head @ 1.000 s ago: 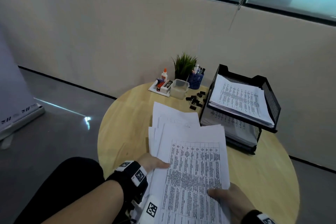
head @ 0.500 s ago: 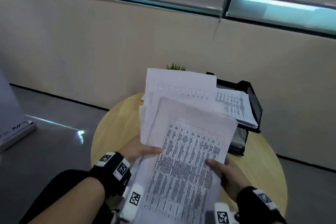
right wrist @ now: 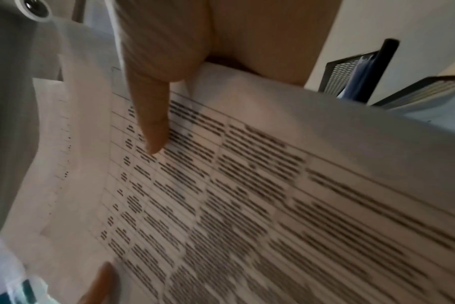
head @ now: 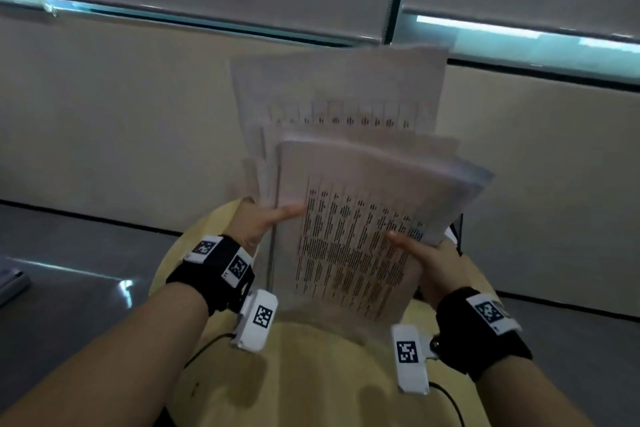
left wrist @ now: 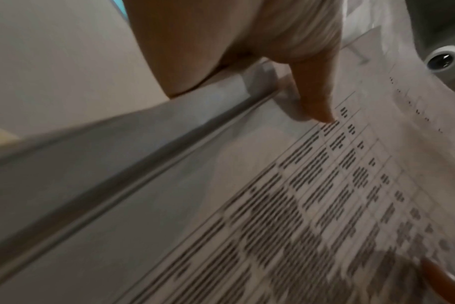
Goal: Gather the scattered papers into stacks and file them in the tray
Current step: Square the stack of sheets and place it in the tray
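Observation:
A loose stack of printed papers stands nearly upright above the round wooden table, its sheets fanned and uneven at the top. My left hand grips the stack's left edge, thumb lying on the front sheet. My right hand grips the right edge, thumb across the printed table. The papers fill both wrist views. The black mesh tray shows behind the stack in the right wrist view; in the head view only a corner of the tray peeks out beside the papers.
A beige wall with blinds above stands behind the table. Grey floor lies to the left. The lifted papers hide the far side of the table and whatever stands there.
Both hands have lifted the papers off the table and tilted them up from flat to nearly upright. The stack now covers the tray, plant and desk items.

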A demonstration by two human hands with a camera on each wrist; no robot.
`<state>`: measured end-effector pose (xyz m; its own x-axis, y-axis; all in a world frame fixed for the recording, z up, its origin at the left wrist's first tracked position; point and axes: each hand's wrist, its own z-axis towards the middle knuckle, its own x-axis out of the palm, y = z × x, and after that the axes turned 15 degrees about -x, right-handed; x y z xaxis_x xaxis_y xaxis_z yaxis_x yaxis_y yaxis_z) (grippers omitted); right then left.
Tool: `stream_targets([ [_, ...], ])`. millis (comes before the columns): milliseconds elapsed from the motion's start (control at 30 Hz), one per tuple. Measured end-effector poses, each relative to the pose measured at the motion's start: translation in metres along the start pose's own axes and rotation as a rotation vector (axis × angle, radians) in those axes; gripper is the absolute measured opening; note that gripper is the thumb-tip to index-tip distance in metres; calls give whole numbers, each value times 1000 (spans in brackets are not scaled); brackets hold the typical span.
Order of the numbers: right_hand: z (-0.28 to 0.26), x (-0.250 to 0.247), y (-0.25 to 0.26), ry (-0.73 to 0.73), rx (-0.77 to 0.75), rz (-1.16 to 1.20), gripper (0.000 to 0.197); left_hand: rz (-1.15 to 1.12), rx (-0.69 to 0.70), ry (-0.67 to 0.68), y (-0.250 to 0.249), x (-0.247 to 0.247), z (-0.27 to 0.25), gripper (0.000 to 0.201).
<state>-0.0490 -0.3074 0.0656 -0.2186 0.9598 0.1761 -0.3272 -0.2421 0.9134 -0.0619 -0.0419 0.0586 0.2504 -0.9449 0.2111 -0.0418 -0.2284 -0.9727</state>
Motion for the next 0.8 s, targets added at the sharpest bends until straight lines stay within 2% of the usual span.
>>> stream_targets([
  [67, -5, 0, -9, 0, 17, 5, 60, -19, -19, 26, 10, 1, -2, 77],
  [133, -8, 2, -19, 21, 19, 9, 85, -35, -40, 47, 23, 3, -1, 87],
  [167, -8, 2, -23, 26, 18, 10, 90, -32, -60, 62, 27, 5, 0, 88],
  [233, -8, 3, -28, 26, 9, 17, 85, -43, -69, 66, 30, 12, 2, 67],
  [300, -5, 7, -25, -4, -20, 6, 81, -52, -20, 8, 26, 18, 2, 43],
  [333, -2, 10, -21, -17, -44, -13, 78, -57, 15, -21, 23, 20, 4, 43],
  [400, 5, 14, -12, -41, -95, -43, 56, -84, 77, -47, 17, 24, 8, 45],
  [467, 9, 14, -4, -55, -131, -92, 35, -118, 121, -55, 13, 25, 8, 34],
  [567, 7, 7, 0, -27, -165, -138, 32, -94, 133, -29, 12, 23, 5, 21],
  [667, 3, -3, -9, -41, -122, -157, 51, -27, 78, 3, 24, 19, 9, 23],
  [767, 1, -6, -19, -25, -26, -175, 58, 5, -14, 65, 33, 23, 11, 53],
  [800, 0, -6, -22, -24, -15, -180, 58, 4, -36, 59, 33, 25, 11, 56],
])
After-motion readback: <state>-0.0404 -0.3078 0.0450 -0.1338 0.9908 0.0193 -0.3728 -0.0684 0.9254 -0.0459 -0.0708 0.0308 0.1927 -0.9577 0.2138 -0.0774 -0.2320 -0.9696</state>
